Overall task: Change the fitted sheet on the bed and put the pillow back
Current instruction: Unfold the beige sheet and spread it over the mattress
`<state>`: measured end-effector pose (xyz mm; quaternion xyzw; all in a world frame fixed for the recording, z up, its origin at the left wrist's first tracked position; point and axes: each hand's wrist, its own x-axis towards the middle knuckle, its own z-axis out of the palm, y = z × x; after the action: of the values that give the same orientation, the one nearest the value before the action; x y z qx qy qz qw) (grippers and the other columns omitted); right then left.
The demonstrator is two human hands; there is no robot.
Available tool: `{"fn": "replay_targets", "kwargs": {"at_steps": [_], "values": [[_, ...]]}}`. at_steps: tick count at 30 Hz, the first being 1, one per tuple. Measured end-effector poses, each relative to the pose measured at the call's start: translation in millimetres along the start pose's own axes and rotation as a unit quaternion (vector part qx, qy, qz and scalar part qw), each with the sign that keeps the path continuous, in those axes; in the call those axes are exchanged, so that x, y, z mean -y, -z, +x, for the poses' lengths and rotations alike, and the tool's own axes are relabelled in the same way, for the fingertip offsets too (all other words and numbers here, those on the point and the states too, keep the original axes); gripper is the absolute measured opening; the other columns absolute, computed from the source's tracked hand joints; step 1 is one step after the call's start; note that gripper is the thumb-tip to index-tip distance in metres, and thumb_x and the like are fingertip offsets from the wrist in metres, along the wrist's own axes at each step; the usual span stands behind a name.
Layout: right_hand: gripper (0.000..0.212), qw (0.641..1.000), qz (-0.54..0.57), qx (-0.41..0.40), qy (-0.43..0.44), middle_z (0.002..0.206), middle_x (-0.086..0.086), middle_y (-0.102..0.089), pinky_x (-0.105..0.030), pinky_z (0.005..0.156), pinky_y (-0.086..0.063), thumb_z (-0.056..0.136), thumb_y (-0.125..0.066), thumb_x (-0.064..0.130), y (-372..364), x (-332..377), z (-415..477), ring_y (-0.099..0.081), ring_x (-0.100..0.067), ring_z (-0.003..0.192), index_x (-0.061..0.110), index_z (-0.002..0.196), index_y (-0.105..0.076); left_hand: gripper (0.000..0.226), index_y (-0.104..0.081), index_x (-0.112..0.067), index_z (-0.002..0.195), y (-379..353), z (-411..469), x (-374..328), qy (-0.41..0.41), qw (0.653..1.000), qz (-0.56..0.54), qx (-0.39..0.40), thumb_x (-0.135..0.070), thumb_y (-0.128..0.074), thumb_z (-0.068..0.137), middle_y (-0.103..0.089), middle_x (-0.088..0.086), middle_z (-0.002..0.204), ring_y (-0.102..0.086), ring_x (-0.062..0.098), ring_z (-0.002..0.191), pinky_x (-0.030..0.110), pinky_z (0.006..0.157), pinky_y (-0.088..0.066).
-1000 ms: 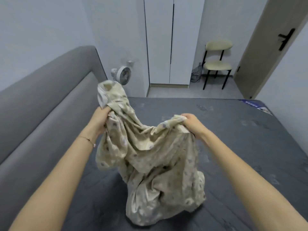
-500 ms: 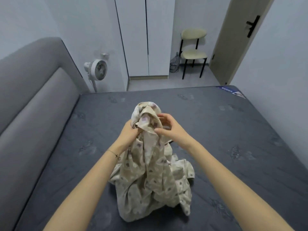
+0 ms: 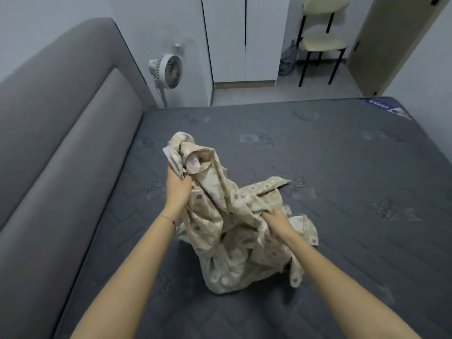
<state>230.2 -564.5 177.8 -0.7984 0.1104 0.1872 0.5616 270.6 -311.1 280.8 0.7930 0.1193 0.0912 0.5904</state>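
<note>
fitted sheet (image 3: 227, 231): cream-beige, small purple, grey and white squares | mattress (image 3: 342, 167): dark slate grey, quilted leaf motifs, blue-and-white label at far corner | headboard (image 3: 61, 113): grey upholstery | fan (image 3: 168, 70): white | wardrobe (image 3: 242, 37): white doors | chair (image 3: 322, 40): cream seat, black legs | door (image 3: 386, 45): beige | walls: pale grey-blue

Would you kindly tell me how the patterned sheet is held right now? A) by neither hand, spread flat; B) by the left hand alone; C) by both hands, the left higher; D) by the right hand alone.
C: the left hand grips a raised bunch of the sheet, and the right hand grips a lower fold over the mattress.
</note>
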Motion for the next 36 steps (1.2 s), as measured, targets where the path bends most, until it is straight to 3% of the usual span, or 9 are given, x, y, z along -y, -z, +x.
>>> {"fn": "replay_targets", "kwargs": {"at_steps": [5,8,12,16,19,26,31,33,36], "values": [[0.018,0.996,0.058,-0.015,0.068,0.085,0.001,-0.067,-0.020,0.069,-0.046,0.088,-0.051,0.007,-5.5,84.5,7.8,-0.060,-0.012,0.083,0.009,0.096,-0.068,0.066,-0.033,-0.031,0.134,6.0,-27.0,33.6,0.184,0.960,-0.025,0.211,-0.035,-0.075,0.083,-0.050,-0.005,0.135,-0.051,0.015,0.125,0.038,0.105,-0.044],[0.022,0.989,0.083,0.056,0.109,0.082,-0.001,-0.066,-0.026,0.069,-0.047,0.083,-0.061,0.024,-22.8,120.4,-4.0,-0.060,-0.009,0.075,0.007,0.096,-0.066,0.074,-0.021,-0.028,0.146,-18.9,-54.2,31.6,0.187,0.938,-0.003,0.294,-0.038,-0.068,0.089,-0.038,-0.017,0.134,-0.035,0.000,0.125,0.017,0.100,-0.036],[0.038,0.966,0.091,0.158,0.183,0.090,-0.019,-0.056,-0.037,0.078,-0.042,0.085,-0.059,0.021,-17.8,120.6,-11.0,-0.053,-0.020,0.087,-0.014,0.099,-0.059,0.050,-0.041,-0.019,0.143,-48.9,-59.7,31.8,0.089,0.967,-0.031,0.237,-0.023,-0.059,0.096,-0.054,-0.004,0.136,-0.055,0.004,0.117,0.010,0.085,-0.048],[0.028,0.960,0.093,0.206,0.166,0.110,-0.007,-0.063,-0.033,0.093,-0.046,0.094,-0.061,0.019,1.5,82.0,-14.2,-0.059,-0.013,0.107,0.006,0.119,-0.062,0.016,-0.069,-0.017,0.106,-55.9,-57.9,36.8,0.106,0.972,-0.046,0.203,-0.026,-0.058,0.097,-0.074,0.003,0.096,-0.069,0.015,0.097,0.026,0.079,-0.054],[0.054,0.980,0.010,0.104,0.172,0.128,0.009,-0.053,-0.021,0.097,-0.041,0.081,-0.079,0.028,2.7,41.8,-5.7,-0.051,0.004,0.116,0.027,0.128,-0.053,0.017,-0.069,-0.013,0.091,-55.5,-53.9,40.0,0.148,0.975,-0.070,0.153,-0.025,-0.058,0.097,-0.072,0.005,0.082,-0.069,0.018,0.084,0.031,0.074,-0.054],[0.131,0.947,-0.291,0.130,0.038,0.161,0.006,-0.015,-0.054,0.117,-0.018,0.045,-0.069,0.085,-20.1,-59.8,31.1,-0.015,-0.022,0.147,0.042,0.152,-0.006,0.048,-0.057,-0.004,0.129,-3.7,-12.8,63.7,0.261,0.898,-0.347,0.074,-0.023,-0.066,0.087,-0.063,0.020,0.124,-0.061,0.033,0.115,0.043,0.091,-0.055],[0.049,0.940,-0.301,0.160,0.004,0.099,-0.003,-0.068,-0.033,0.077,-0.047,0.075,-0.070,0.061,-51.9,-46.4,47.1,-0.062,-0.024,0.094,0.020,0.102,-0.064,0.061,-0.046,-0.002,0.141,9.9,15.3,53.1,0.238,0.902,-0.357,0.040,-0.030,-0.064,0.089,-0.054,0.021,0.137,-0.054,0.033,0.125,0.047,0.101,-0.048],[0.042,0.938,-0.294,0.183,0.018,0.075,-0.004,-0.060,-0.032,0.063,-0.039,0.084,-0.067,0.054,-30.1,-32.2,51.2,-0.056,-0.022,0.073,0.014,0.072,-0.057,0.051,-0.051,-0.002,0.137,13.8,30.7,49.8,0.224,0.911,-0.345,-0.006,-0.026,-0.060,0.093,-0.058,0.019,0.133,-0.059,0.031,0.120,0.044,0.096,-0.052],[0.032,0.926,-0.345,0.132,0.082,0.087,-0.010,-0.060,-0.034,0.065,-0.036,0.097,-0.054,0.037,36.7,1.8,63.4,-0.054,-0.024,0.080,0.012,0.079,-0.058,0.049,-0.056,-0.003,0.133,7.6,53.9,42.7,0.203,0.919,-0.335,-0.033,-0.024,-0.065,0.090,-0.062,0.018,0.128,-0.062,0.029,0.117,0.042,0.091,-0.054]]}}
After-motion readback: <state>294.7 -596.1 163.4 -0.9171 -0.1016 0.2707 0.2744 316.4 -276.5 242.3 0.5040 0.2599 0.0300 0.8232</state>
